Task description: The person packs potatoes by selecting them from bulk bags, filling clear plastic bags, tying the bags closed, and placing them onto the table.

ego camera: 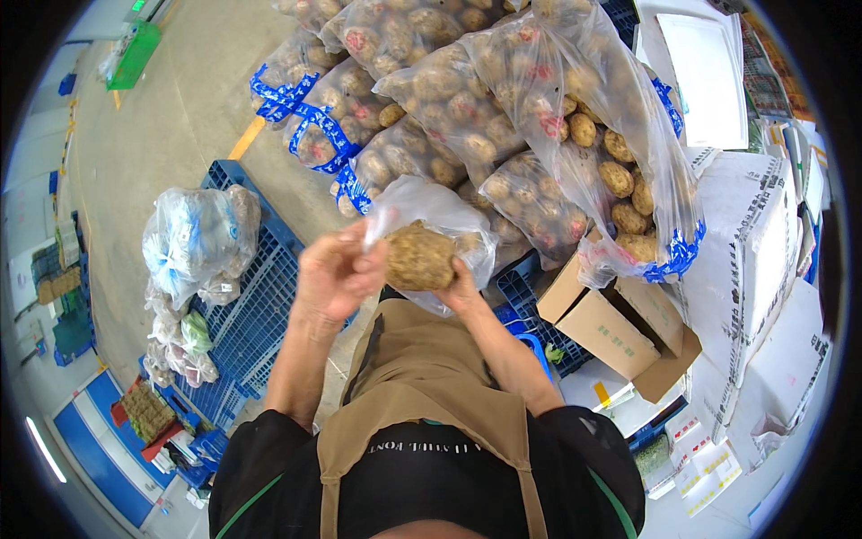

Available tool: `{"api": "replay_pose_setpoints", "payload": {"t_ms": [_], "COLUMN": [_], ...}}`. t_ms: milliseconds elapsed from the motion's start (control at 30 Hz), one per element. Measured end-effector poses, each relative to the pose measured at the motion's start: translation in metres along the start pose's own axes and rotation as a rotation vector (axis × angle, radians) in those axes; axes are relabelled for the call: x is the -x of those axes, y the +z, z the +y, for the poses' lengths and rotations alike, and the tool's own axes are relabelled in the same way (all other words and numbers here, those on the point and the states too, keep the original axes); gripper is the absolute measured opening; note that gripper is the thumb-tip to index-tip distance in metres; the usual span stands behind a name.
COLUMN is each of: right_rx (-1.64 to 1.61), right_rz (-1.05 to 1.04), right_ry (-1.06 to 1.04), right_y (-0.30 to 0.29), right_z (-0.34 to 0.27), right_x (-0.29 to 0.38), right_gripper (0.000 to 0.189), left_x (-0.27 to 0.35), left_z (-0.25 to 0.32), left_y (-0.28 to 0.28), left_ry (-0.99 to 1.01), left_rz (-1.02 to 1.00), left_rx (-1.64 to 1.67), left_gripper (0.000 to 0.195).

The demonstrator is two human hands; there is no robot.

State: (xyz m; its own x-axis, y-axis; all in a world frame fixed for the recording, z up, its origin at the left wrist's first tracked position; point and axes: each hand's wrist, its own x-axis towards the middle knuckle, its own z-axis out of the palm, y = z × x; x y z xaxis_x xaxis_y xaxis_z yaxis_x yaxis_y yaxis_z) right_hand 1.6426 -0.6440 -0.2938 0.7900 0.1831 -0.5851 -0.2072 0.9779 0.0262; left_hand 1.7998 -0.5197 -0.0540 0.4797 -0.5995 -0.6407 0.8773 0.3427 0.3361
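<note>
My left hand (342, 273) pinches the edge of a thin clear plastic bag (431, 195) between thumb and fingers. A large brown potato (420, 259) lies at the bag's mouth, just right of that hand. My right hand (460, 286) grips the potato from its lower right side, its thumb on the skin; its other fingers are mostly hidden. The bag spreads behind and below the potato, and more potatoes show faintly through it. Beyond both hands are large clear sacks of potatoes (451, 101), some with blue patterned tape. One sack at the right gapes, showing loose potatoes (616, 178).
An open cardboard box (609, 333) sits right of my right arm, beside tall white boxes (734, 269). To the left, filled plastic bags (202, 236) rest on a blue plastic pallet (262, 323). A green crate (133, 55) stands on the floor at the far upper left.
</note>
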Motion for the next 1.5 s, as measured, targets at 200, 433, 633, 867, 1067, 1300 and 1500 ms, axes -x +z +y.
{"api": "replay_pose_setpoints", "payload": {"t_ms": [200,433,633,867,1067,1300,1500], "right_rx": [1.588,2.002,1.758,2.698,2.934,2.855,2.856], "right_rz": [0.74,0.4,0.204,0.983,0.834,0.729,0.673], "right_ry": [-0.025,0.265,-0.561,0.098,0.314,0.808,0.467], "right_y": [-0.064,-0.05,0.039,-0.006,0.013,0.029,0.044], "right_z": [-0.052,-0.084,-0.148,-0.331,-0.334,-0.345,-0.35], "right_x": [0.018,0.149,0.142,0.117,0.113,0.105,0.122], "right_gripper": [0.07,0.073,0.027,0.023,0.033,0.034,0.073], "left_x": [-0.004,-0.016,-0.014,-0.016,-0.018,-0.02,-0.017], "left_z": [0.022,0.001,0.002,-0.01,-0.014,-0.017,-0.014], "left_y": [-0.048,-0.056,-0.041,-0.042,-0.043,-0.046,-0.045], "left_ry": [0.056,-0.016,-0.053,-0.005,0.005,0.008,0.033], "left_rz": [0.01,0.04,-0.061,0.0,0.037,0.036,0.071], "left_rx": [0.133,0.108,0.025,-0.001,0.018,0.036,0.034], "left_gripper": [0.04,0.053,0.059,0.059,0.055,0.056,0.055]}}
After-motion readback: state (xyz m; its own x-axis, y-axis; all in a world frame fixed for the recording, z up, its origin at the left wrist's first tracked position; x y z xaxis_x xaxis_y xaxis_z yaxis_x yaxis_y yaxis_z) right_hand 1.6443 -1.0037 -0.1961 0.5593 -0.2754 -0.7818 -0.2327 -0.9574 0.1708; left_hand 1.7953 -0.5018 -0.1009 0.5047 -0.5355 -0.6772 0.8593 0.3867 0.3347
